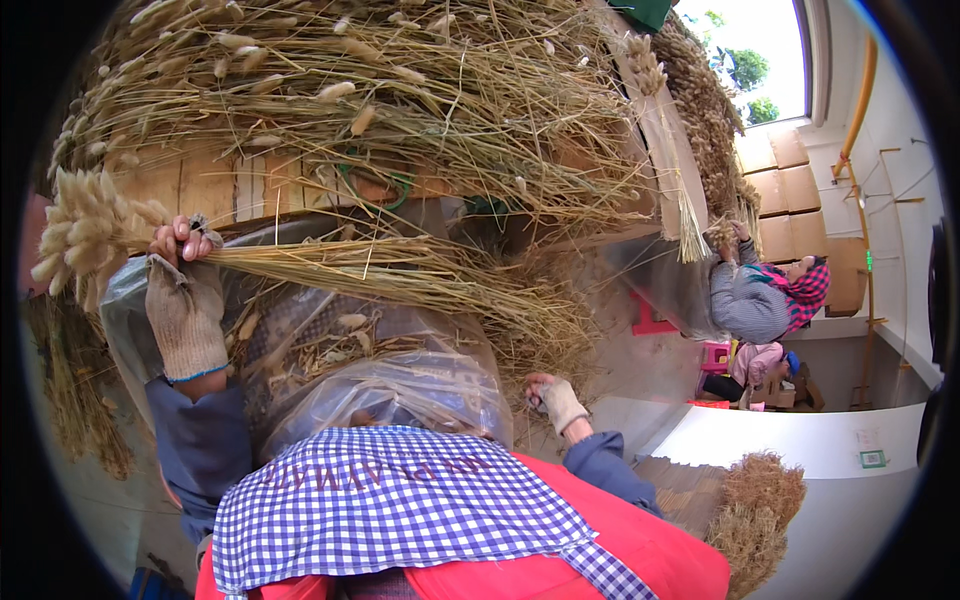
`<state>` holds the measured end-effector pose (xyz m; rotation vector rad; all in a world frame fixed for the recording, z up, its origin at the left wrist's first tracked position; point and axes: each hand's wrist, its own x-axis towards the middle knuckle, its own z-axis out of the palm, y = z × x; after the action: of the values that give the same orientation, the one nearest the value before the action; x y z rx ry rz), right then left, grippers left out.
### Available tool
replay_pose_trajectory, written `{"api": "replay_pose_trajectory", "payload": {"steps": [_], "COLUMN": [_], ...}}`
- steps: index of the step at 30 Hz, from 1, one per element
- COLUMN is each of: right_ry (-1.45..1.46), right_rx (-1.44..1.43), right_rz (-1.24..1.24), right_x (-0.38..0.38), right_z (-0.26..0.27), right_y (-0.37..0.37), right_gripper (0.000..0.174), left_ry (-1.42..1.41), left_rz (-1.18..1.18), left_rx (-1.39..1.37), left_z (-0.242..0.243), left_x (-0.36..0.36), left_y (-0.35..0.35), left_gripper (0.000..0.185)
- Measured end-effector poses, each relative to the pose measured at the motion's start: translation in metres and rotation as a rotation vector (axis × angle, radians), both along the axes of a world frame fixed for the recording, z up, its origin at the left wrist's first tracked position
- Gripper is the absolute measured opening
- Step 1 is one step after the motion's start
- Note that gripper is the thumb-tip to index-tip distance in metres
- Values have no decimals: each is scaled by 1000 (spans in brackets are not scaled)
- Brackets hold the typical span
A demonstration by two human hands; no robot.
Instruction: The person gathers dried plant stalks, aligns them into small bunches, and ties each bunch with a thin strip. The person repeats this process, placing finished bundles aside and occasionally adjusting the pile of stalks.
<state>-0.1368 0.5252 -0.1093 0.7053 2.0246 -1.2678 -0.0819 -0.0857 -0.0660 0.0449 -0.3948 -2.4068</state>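
Observation:
My left hand (186, 300), in a beige knit glove with bare fingertips, is closed around a bundle of dried bunny-tail grass (360, 266). Its fluffy heads (90, 229) fan out to the left, while the stems run right across my lap. Below the stem ends, my right hand (555, 401) has its gloved fingers curled; whether anything is between them is not clear. Clear plastic sheeting (420, 382) covers my lap, with loose stalk scraps (352, 341) on it. A large heap of the same grass (360, 97) lies on the wooden table (206, 184) before me.
A green looped handle (397, 193) shows among the stems at the table's edge. Cut straw (547, 330) is piled right of my lap. Farther right, a co-worker (754, 296) handles grass, and another person (757, 367) sits beyond. Cardboard boxes (787, 187) are stacked by the window.

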Motion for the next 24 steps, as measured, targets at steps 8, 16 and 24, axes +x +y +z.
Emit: {"api": "replay_pose_trajectory", "payload": {"steps": [8, 16, 24], "right_ry": [-21, 42, -54], "right_rx": [-646, -818, -198], "right_rz": [-777, -589, -304], "right_x": [-38, -42, -58], "right_z": [-109, -73, -8], "right_y": [-20, -21, 43], "right_gripper": [17, 9, 7], "left_ry": [-134, -188, -178], "left_rz": [77, 105, 77], "left_rx": [-16, -72, -42], "left_z": [9, 13, 12], "left_x": [19, 31, 33], "left_y": [11, 18, 22], "left_gripper": [21, 18, 17]}}
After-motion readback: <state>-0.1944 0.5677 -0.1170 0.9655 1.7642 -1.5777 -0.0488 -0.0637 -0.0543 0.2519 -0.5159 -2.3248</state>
